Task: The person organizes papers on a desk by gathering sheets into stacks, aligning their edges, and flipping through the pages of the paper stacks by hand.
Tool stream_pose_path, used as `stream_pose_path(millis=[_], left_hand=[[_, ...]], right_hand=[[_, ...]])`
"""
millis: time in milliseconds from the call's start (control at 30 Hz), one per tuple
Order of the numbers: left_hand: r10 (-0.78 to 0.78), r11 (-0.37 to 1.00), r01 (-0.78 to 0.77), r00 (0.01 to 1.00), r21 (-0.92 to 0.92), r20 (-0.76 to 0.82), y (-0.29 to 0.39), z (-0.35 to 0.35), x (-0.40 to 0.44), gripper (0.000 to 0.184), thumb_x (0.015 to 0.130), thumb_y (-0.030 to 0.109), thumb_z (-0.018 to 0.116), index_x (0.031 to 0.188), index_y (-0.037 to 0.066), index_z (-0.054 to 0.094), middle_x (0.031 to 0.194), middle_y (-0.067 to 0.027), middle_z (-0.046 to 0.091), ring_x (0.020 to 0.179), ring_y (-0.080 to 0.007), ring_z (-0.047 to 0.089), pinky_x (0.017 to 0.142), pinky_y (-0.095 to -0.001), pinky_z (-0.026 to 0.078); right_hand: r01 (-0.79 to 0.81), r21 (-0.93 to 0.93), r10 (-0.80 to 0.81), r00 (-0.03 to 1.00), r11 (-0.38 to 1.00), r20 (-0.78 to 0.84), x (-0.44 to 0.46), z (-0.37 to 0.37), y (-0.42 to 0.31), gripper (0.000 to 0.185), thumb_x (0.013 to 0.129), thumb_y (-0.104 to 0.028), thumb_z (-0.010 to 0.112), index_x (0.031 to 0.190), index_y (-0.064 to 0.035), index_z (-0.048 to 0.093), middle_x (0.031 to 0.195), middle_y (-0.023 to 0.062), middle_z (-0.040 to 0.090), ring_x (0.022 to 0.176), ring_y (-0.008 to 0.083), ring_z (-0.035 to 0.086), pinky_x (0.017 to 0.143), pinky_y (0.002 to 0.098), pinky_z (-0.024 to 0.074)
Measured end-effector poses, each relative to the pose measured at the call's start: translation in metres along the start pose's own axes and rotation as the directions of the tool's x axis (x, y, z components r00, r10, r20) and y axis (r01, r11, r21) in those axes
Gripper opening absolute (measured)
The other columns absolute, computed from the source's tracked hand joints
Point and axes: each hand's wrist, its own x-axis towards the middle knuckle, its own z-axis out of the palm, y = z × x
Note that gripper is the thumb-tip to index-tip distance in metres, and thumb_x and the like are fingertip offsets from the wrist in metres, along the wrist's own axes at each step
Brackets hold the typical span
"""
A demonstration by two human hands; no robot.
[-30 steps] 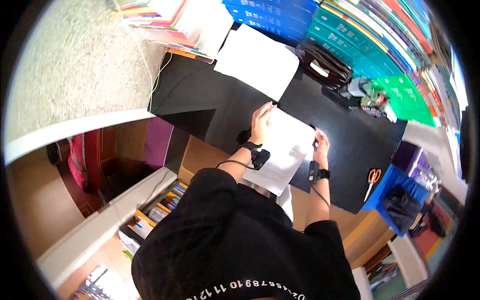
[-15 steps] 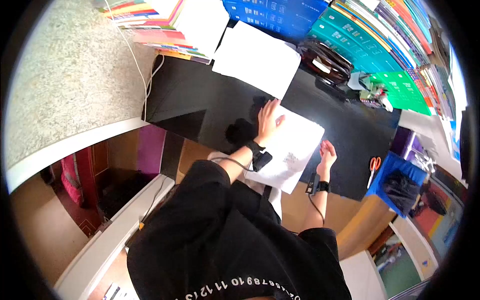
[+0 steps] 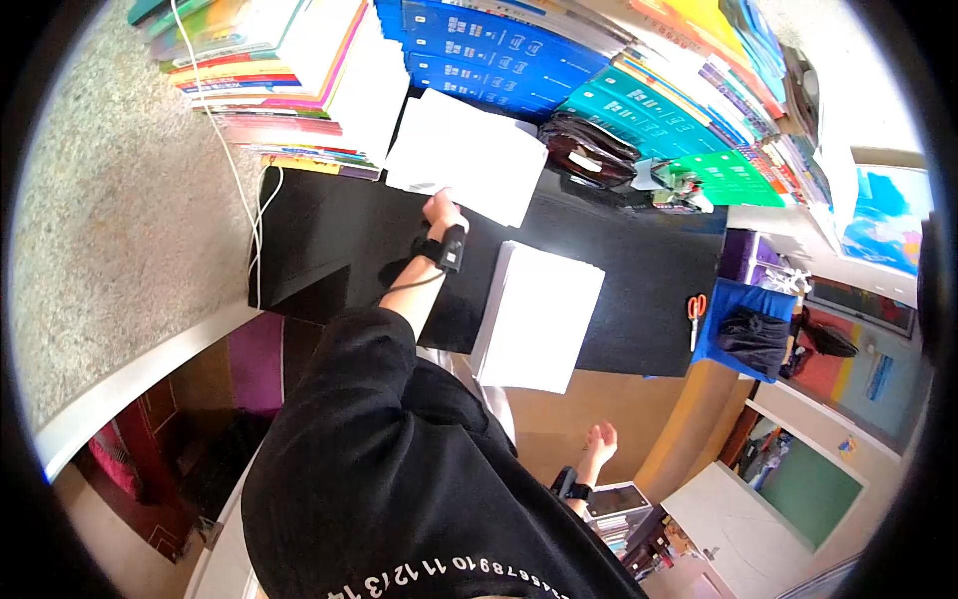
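My left hand (image 3: 445, 212) is at the near edge of the far stack of white paper (image 3: 479, 155), its fingers closed on the edge of a sheet of paper. A small grey patch shows on the paper beside the fingertips. The near stack of paper (image 3: 539, 319) lies at the desk's front edge, its top side blank, with no hand on it. My right hand (image 3: 600, 439) hangs past the front edge of the desk, fingers loosely apart and holding nothing. Each wrist wears a black strap with a small device.
Books are piled at the back left (image 3: 329, 90), with blue books (image 3: 479, 60) and teal books (image 3: 639, 105) along the back. A dark glossy case (image 3: 591, 152) lies before them. Orange-handled scissors (image 3: 696, 317) lie at the right edge near a blue bag (image 3: 718, 299).
My left hand has moved from the near stack to the far stack. The near stack's top now looks blank where marks showed before. My right hand has dropped off the desk toward me.
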Motion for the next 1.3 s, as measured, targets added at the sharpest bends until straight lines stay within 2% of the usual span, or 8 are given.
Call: stream_pose_path(millis=[300, 467, 533, 600, 867, 1000, 1167, 1300], left_hand=[[0.006, 0.933, 0.016, 0.998, 0.360, -0.060, 0.022, 0.031, 0.000, 0.066, 0.076, 0.027, 0.069, 0.126, -0.007, 0.043, 0.129, -0.0232, 0.049, 0.119, -0.0289, 0.048, 0.099, -0.0399, 0.038], [0.113, 0.989, -0.078, 0.949, 0.128, -0.294, -0.005, 0.050, 0.026, 0.027, 0.072, 0.016, 0.073, 0.086, 0.003, 0.055, 0.069, -0.0112, 0.055, 0.061, -0.0259, 0.056, 0.051, -0.0372, 0.047], [-0.124, 0.992, 0.113, 0.939, 0.053, 0.321, -0.003, 0.041, 0.059, 0.024, 0.073, 0.019, 0.073, 0.083, 0.006, 0.056, 0.062, -0.0068, 0.052, 0.048, -0.0208, 0.049, 0.043, -0.0322, 0.041], [-0.085, 0.935, -0.071, 0.906, 0.348, 0.415, 0.001, 0.042, 0.067, 0.022, 0.076, 0.023, 0.071, 0.077, 0.005, 0.059, 0.063, -0.0071, 0.053, 0.048, -0.0161, 0.048, 0.041, -0.0295, 0.038], [0.571, 0.150, -0.933, 0.352, 0.327, 0.742, 0.074, -0.031, -0.062, 0.030, 0.083, 0.020, 0.060, 0.098, -0.006, 0.062, 0.093, -0.0242, 0.065, 0.090, -0.0352, 0.064, 0.076, -0.0409, 0.047], [0.357, 0.080, -0.961, 0.277, 0.266, 0.892, 0.120, -0.098, -0.167, 0.023, 0.084, 0.015, 0.060, 0.092, -0.007, 0.062, 0.087, -0.0240, 0.065, 0.081, -0.0307, 0.066, 0.069, -0.0370, 0.048], [0.170, 0.490, -0.864, 0.228, 0.118, 0.959, 0.111, -0.142, -0.251, 0.019, 0.082, 0.011, 0.065, 0.089, -0.006, 0.065, 0.086, -0.0049, 0.066, 0.076, -0.0127, 0.059, 0.071, -0.0288, 0.046], [-0.138, 0.526, -0.826, 0.151, 0.202, 0.979, 0.068, -0.151, -0.273, 0.020, 0.082, 0.012, 0.066, 0.094, -0.004, 0.066, 0.089, -0.0053, 0.067, 0.080, -0.0115, 0.059, 0.075, -0.0274, 0.046]], right_hand=[[0.082, 0.000, -0.081, 0.987, 0.997, 0.141, -0.003, 0.007, -0.050, 0.020, 0.083, -0.004, 0.063, 0.101, 0.0024, 0.059, 0.086, 0.0068, 0.064, 0.073, 0.0123, 0.062, 0.059, 0.0225, 0.0482], [0.092, 0.010, -0.092, 0.978, 0.996, 0.190, -0.013, 0.004, -0.075, 0.023, 0.083, -0.004, 0.062, 0.105, 0.0032, 0.059, 0.090, 0.0079, 0.065, 0.076, 0.0141, 0.062, 0.067, 0.0268, 0.0516], [0.105, -0.020, -0.100, 0.979, 0.994, 0.180, -0.017, -0.002, -0.067, 0.022, 0.084, -0.005, 0.062, 0.104, 0.0032, 0.060, 0.090, 0.0078, 0.065, 0.076, 0.0145, 0.062, 0.069, 0.0275, 0.0520], [0.096, -0.132, -0.071, 0.980, 0.987, 0.185, -0.018, -0.009, -0.063, 0.021, 0.084, -0.006, 0.062, 0.103, 0.0033, 0.060, 0.088, 0.0077, 0.065, 0.075, 0.0142, 0.062, 0.069, 0.0274, 0.0518], [0.320, -0.037, -0.304, 0.926, 0.947, 0.224, 0.000, 0.016, -0.130, 0.022, 0.083, -0.009, 0.064, 0.102, 0.0015, 0.062, 0.087, 0.0101, 0.067, 0.077, 0.0139, 0.063, 0.072, 0.0274, 0.0508], [0.398, 0.118, -0.415, 0.867, 0.910, 0.277, -0.015, 0.034, -0.208, 0.031, 0.081, -0.013, 0.067, 0.108, -0.0004, 0.060, 0.098, 0.0101, 0.066, 0.092, 0.0171, 0.062, 0.081, 0.0307, 0.0490], [0.516, 0.326, -0.608, 0.710, 0.792, 0.354, -0.026, 0.044, -0.250, 0.073, 0.072, -0.018, 0.074, 0.135, -0.0087, 0.039, 0.135, 0.0112, 0.046, 0.126, 0.0233, 0.043, 0.103, 0.0412, 0.0339], [0.318, 0.479, -0.548, 0.685, 0.818, 0.480, -0.022, 0.057, -0.223, 0.077, 0.066, -0.013, 0.081, 0.131, -0.0025, 0.041, 0.125, 0.0107, 0.052, 0.118, 0.0203, 0.046, 0.102, 0.0364, 0.0337]])
